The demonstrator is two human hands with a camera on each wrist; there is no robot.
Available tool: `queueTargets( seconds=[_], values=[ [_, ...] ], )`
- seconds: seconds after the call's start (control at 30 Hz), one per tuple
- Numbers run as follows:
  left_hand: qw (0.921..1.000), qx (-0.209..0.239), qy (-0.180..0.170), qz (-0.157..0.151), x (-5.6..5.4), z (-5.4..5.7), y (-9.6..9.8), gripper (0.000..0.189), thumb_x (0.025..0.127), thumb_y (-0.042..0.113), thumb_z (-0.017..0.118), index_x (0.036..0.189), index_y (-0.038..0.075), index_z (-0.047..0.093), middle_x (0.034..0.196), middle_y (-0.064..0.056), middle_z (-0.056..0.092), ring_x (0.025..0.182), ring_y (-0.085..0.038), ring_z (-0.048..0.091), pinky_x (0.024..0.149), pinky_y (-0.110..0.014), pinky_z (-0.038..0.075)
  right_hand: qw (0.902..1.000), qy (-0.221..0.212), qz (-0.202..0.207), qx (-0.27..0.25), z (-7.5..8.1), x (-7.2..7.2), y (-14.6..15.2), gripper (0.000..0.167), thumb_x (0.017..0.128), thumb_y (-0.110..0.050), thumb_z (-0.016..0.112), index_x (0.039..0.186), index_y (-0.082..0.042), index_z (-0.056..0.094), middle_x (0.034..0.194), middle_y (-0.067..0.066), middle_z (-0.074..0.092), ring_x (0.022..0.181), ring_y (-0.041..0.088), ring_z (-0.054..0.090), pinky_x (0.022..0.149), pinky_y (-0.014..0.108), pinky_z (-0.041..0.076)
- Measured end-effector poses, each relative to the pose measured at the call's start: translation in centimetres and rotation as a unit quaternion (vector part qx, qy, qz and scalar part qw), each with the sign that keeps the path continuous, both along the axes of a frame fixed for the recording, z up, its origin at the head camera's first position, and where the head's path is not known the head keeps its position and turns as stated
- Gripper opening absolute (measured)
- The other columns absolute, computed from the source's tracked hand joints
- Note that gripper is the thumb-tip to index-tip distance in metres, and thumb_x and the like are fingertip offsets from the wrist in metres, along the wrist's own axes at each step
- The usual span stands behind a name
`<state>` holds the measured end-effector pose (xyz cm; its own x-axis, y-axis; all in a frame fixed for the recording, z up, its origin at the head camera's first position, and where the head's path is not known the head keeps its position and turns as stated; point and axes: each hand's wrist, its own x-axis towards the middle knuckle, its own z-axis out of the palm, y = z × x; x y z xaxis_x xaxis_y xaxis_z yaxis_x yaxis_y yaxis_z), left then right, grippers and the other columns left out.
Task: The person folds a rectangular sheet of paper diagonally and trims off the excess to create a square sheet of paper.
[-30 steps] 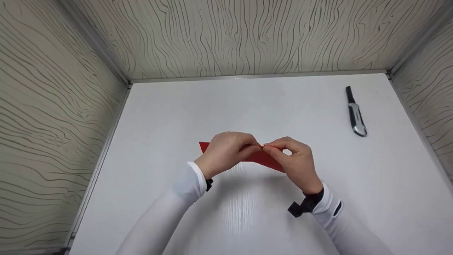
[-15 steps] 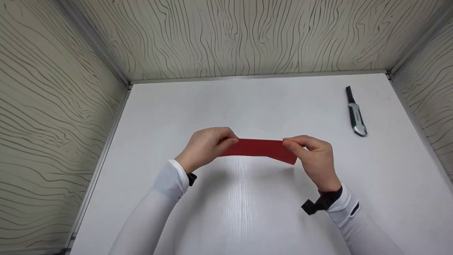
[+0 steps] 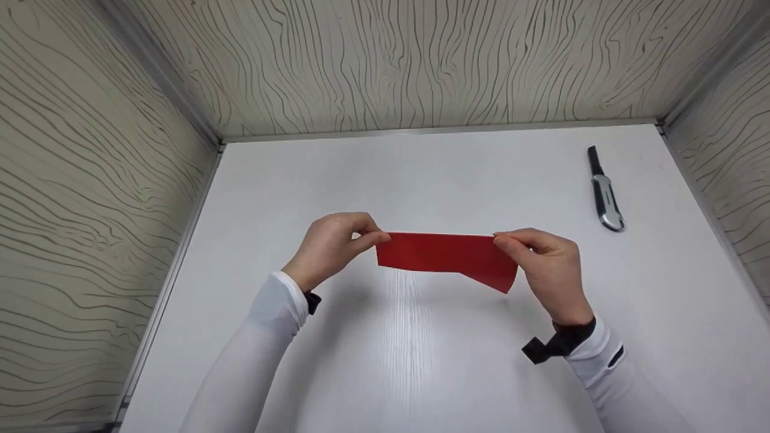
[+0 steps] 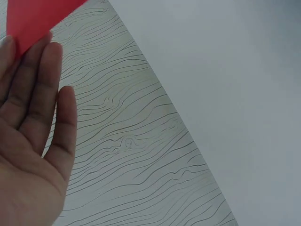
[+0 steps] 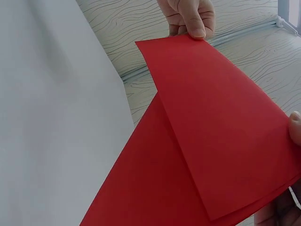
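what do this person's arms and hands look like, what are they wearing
The left hand and right hand are ungloved. The left sleeve is long and white, grey-blue near the cuff; the right sleeve is also long and white, with a short dark slit. A black strap and boxy black attachment show at the right wrist.

Free passage runs across the far worktop [image 3: 409, 180], left of the grey-and-black tool [image 3: 607, 201], up to the patterned wall [image 3: 385, 66]. The red sheet [image 3: 442, 252], spanning from left grip [image 3: 329, 248] to right grip [image 3: 552, 270], bars the middle; sleeves [image 3: 240, 361] flank the near gap.
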<state>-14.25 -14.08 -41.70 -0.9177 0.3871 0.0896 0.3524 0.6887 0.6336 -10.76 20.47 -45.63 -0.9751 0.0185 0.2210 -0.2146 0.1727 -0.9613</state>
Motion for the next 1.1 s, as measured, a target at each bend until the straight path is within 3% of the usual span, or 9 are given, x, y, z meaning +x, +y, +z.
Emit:
queueTargets(
  seconds=[0.13,0.3,0.43,0.53,0.6,0.7,0.83,0.97,1.1],
  values=[
    [0.9999,-0.002,0.01,-0.002,-0.1,0.1,-0.4,0.008,0.095,0.039,0.074,0.091,0.033,0.077,0.085,0.025,0.069,0.08,0.001,0.061,0.075,-0.029,0.052,0.9992,-0.022,0.032,-0.009,0.1,0.0,0.4,0.016,0.093,-0.009,0.076,0.108,-0.002,0.08,0.097,0.013,0.076,0.087,0.026,0.069,0.076,0.028,0.058],
    [0.9991,-0.021,0.035,0.009,-0.5,0.2,-1.1,0.006,0.094,0.036,0.076,0.093,0.031,0.079,0.086,0.023,0.07,0.083,-0.003,0.062,0.077,-0.03,0.051,0.9957,-0.026,0.084,0.029,0.2,0.2,0.6,0.02,0.096,-0.006,0.071,0.115,-0.007,0.079,0.104,0.009,0.076,0.096,0.022,0.068,0.083,0.026,0.055],
    [0.995,-0.059,0.081,0.003,-0.8,0.3,-0.6,0.02,0.094,0.033,0.077,0.111,0.024,0.08,0.108,0.014,0.075,0.104,-0.01,0.066,0.096,-0.033,0.049,0.9961,-0.003,0.075,0.047,0.2,0.3,-0.1,0.021,0.096,-0.007,0.071,0.114,-0.012,0.08,0.103,0.005,0.077,0.095,0.02,0.069,0.082,0.025,0.053],
    [0.9899,-0.077,0.118,-0.012,-0.4,0.5,0.9,0.032,0.095,0.033,0.076,0.124,0.02,0.075,0.122,0.007,0.072,0.119,-0.016,0.063,0.111,-0.038,0.039,0.9973,0.01,0.059,0.043,0.1,0.3,-1.1,0.021,0.096,-0.007,0.072,0.113,-0.015,0.081,0.102,0.002,0.077,0.093,0.021,0.069,0.081,0.025,0.054],
    [0.9871,-0.079,0.136,-0.025,0.1,0.6,2.4,0.035,0.096,0.034,0.075,0.127,0.019,0.073,0.122,0.006,0.072,0.119,-0.016,0.062,0.114,-0.038,0.036,0.9976,0.013,0.054,0.04,0.0,0.3,-1.9,0.021,0.096,-0.007,0.072,0.112,-0.016,0.081,0.102,0.001,0.077,0.093,0.021,0.069,0.08,0.025,0.054],
    [0.9862,-0.058,0.147,-0.049,0.8,0.5,4.7,0.03,0.097,0.033,0.073,0.124,0.02,0.075,0.115,0.007,0.074,0.111,-0.013,0.065,0.112,-0.035,0.039,0.9974,0.017,0.063,0.03,0.0,0.4,-3.1,0.021,0.096,-0.008,0.073,0.112,-0.016,0.081,0.102,0.001,0.077,0.093,0.022,0.069,0.078,0.025,0.055],
    [0.9903,-0.006,0.124,-0.064,1.4,0.5,6.9,0.02,0.098,0.031,0.072,0.116,0.023,0.079,0.105,0.012,0.075,0.098,-0.005,0.067,0.1,-0.028,0.047,0.996,0.022,0.086,0.01,0.0,0.5,-4.5,0.02,0.096,-0.01,0.073,0.113,-0.016,0.081,0.103,0.001,0.077,0.094,0.023,0.069,0.078,0.027,0.056],
    [0.9931,0.025,0.097,-0.061,1.5,0.5,7.5,0.013,0.098,0.028,0.072,0.108,0.026,0.08,0.097,0.017,0.074,0.091,0.001,0.066,0.088,-0.023,0.05,0.9955,0.025,0.092,0.0,0.1,0.5,-5.1,0.02,0.095,-0.011,0.074,0.113,-0.017,0.081,0.103,0.0,0.077,0.094,0.023,0.069,0.078,0.028,0.057],
    [0.9939,0.021,0.088,-0.064,1.4,0.5,7.3,0.011,0.099,0.026,0.071,0.106,0.025,0.079,0.096,0.017,0.073,0.089,0.0,0.065,0.084,-0.021,0.051,0.9967,0.038,0.07,0.014,0.2,0.6,-5.2,0.02,0.091,-0.007,0.078,0.107,-0.017,0.082,0.097,0.0,0.077,0.086,0.02,0.067,0.075,0.027,0.053]
  ],
)
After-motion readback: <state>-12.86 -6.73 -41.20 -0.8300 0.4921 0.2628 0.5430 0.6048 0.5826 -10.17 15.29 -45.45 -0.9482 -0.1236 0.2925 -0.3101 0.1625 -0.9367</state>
